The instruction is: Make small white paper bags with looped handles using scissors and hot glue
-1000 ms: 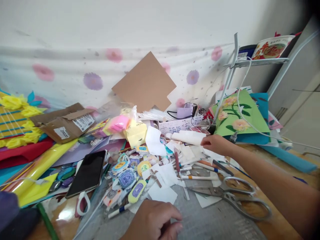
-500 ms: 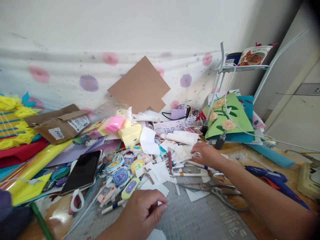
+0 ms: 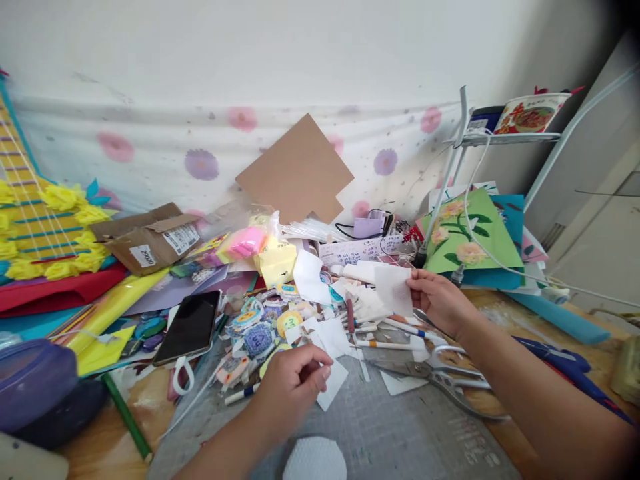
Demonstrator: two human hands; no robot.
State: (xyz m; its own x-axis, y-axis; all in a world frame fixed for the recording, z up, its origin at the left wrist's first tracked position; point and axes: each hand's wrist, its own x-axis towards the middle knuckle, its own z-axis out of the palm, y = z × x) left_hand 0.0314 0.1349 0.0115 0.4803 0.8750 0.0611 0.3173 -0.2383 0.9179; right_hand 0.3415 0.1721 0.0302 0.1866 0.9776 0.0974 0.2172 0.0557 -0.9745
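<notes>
My right hand (image 3: 440, 299) pinches a small square of white, finely textured sheet (image 3: 394, 291) by its right edge, holding it above the littered mat. My left hand (image 3: 295, 377) is loosely closed, its thumb and forefinger tips close together with nothing visible in them. Beneath its fingers lies a white paper scrap (image 3: 333, 385). A rounded white textured piece (image 3: 315, 459) is on the grey cutting mat (image 3: 390, 427) at the near edge. Large metal scissors (image 3: 443, 381) rest on the mat, below my right hand. Small decorated pieces, such as a blue one (image 3: 259, 339), are heaped left of centre.
A black phone (image 3: 190, 327) and a cardboard box (image 3: 150, 243) are on the left. A blue glue gun (image 3: 565, 363) lies at the right, below a white wire rack (image 3: 510, 139). Several markers (image 3: 385, 345) and paper scraps crowd the middle. A purple bowl (image 3: 37, 373) stands near left.
My right hand has picked the white textured sheet from the pile and lifted it. My left hand stays loosely curled. The view has shifted left, and the rounded white piece shows more fully.
</notes>
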